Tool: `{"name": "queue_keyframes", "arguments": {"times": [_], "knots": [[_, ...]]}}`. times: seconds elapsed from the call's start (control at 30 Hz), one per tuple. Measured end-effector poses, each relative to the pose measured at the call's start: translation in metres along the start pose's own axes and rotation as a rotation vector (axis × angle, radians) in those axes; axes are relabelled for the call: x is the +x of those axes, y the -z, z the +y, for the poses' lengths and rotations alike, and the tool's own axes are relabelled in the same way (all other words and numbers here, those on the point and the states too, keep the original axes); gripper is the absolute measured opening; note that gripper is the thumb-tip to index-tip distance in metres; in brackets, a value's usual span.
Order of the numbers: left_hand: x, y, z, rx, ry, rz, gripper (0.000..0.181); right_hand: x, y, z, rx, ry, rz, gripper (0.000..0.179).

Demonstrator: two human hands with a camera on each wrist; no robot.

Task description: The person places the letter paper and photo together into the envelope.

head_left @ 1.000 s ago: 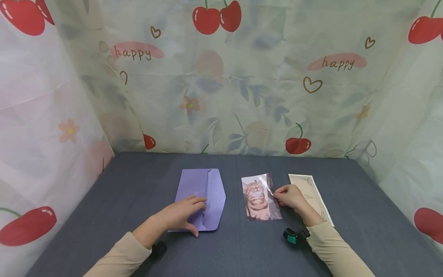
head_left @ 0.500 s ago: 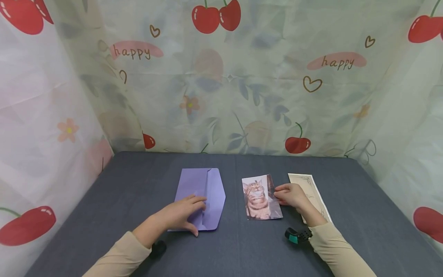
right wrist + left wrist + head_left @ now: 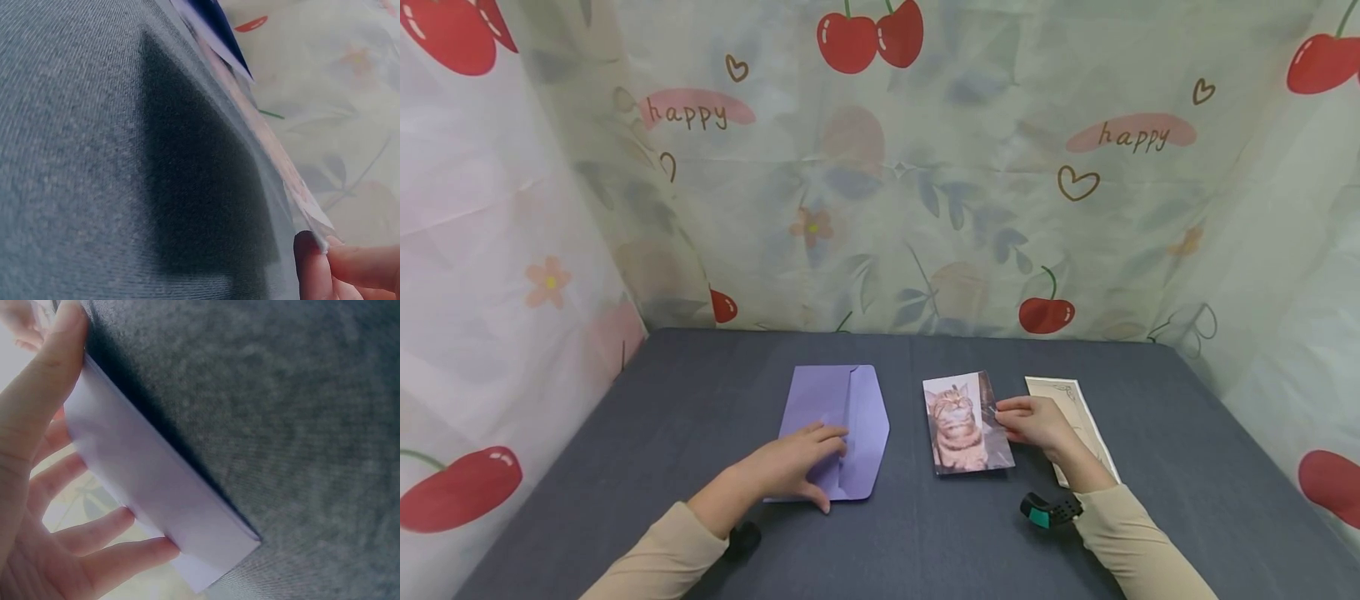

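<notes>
My left hand (image 3: 778, 467) lies with spread fingers on a purple envelope (image 3: 816, 390), whose pointed flap faces right. In the left wrist view, the thumb is at the envelope's (image 3: 144, 469) near edge and the other fingertips touch its surface. Right of it, my right hand (image 3: 1037, 425) pinches the right edge of a glossy cat photo (image 3: 955, 425) between thumb and fingers. The right wrist view shows the photo (image 3: 265, 134) nearly edge-on, raised at the pinched corner, with a dark shadow under it on the cloth.
A cream card (image 3: 1063, 396) with an ornate border lies right of the photo, partly covered by my right hand and forearm. Dark grey cloth (image 3: 917, 542) covers the table. A cherry-print curtain (image 3: 895, 208) encloses the back and both sides.
The photo has lifted and tilted slightly in my right hand, its near edge rising a little off the cloth. My right wrist has shifted slightly right. The left hand stays put.
</notes>
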State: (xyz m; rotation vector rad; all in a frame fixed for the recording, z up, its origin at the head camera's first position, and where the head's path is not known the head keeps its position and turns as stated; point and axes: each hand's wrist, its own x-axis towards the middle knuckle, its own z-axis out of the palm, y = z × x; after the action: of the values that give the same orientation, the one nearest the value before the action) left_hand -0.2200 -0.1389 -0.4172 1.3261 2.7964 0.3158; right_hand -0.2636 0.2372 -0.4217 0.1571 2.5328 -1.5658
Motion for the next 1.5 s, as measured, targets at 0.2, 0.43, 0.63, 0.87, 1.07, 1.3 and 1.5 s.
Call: {"name": "queue_keyframes", "arguments": {"times": [0.2, 0.43, 0.63, 0.87, 1.07, 1.3, 1.5], "knots": [[0.0, 0.001, 0.0, -0.001, 0.006, -0.005, 0.061, 0.0, 0.0, -0.003, 0.034, 0.01, -0.009, 0.036], [-0.001, 0.001, 0.001, 0.002, 0.006, -0.007, 0.06, -0.002, -0.001, -0.01, 0.032, 0.005, -0.006, 0.036], [0.0, 0.002, 0.001, -0.002, 0.017, -0.011, 0.06, -0.004, -0.003, -0.015, 0.028, 0.017, -0.009, 0.037], [0.0, 0.002, 0.001, -0.002, 0.016, -0.006, 0.06, -0.001, -0.005, -0.018, 0.033, 0.039, -0.009, 0.038], [-0.001, 0.002, 0.001, -0.007, 0.013, -0.005, 0.06, -0.002, -0.007, -0.023, 0.018, 0.045, 0.0, 0.036], [0.0, 0.002, 0.0, -0.004, 0.011, -0.006, 0.061, -0.004, -0.011, -0.028, 0.021, 0.053, 0.001, 0.036], [0.0, 0.0, 0.0, 0.011, -0.008, 0.015, 0.061, -0.003, -0.015, -0.031, 0.034, 0.06, -0.011, 0.036]]}}
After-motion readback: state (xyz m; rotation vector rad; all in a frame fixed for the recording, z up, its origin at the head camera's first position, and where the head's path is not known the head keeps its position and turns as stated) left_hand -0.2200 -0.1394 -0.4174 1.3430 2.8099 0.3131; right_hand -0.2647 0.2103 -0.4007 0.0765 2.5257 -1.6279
